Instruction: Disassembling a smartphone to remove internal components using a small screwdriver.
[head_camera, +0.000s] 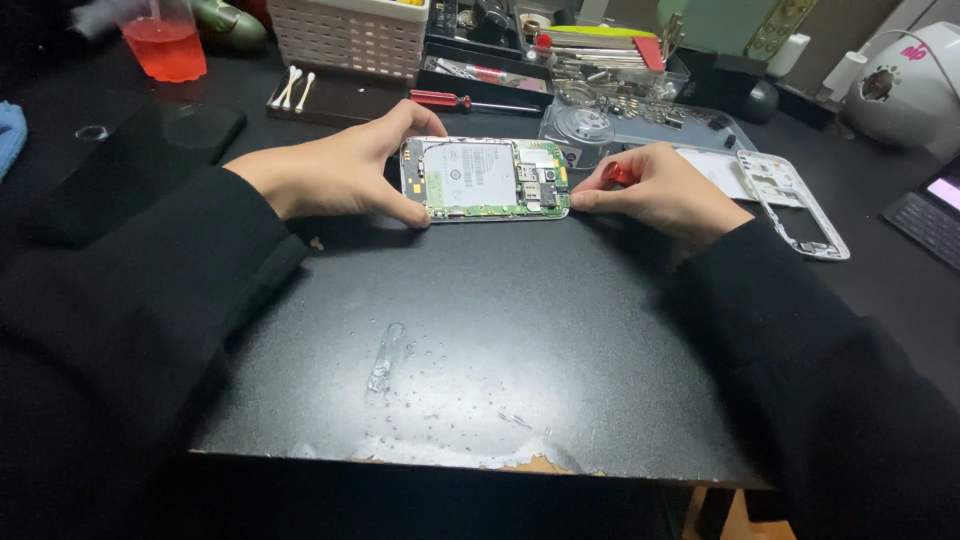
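phone (485, 180): opened smartphone, back cover off, green circuit board and white shield plate exposed; lies flat near the far edge of the black table (480, 340), about mid-width
left hand (340, 170): fingers curled round the phone's left end, thumb on the near edge, index over the far edge; clamps it steady
right hand (655, 190): fingers closed narrow on a small red-handled tool (618, 174), fingertips touching the phone's right end; the tool tip is hidden behind the fingers, cannot tell if it is seated
step: looks like board-level teardown, tool being brought to the right end of the board while the other hand braces
next move needs: firm hold at the left end, tip placed square on the fastener or seam, light force only; the board is bare and a slip could scratch it
frame (795, 205): white phone mid-frame, lying apart toward the table's right edge
screwdriver (470, 101): red handle, lying just beyond the phone near the far edge
cotton swabs (292, 88): in a dark tray, far left
cup (165, 40): red liquid, far left corner
near edge: chipped laminate, some clear residue on the table
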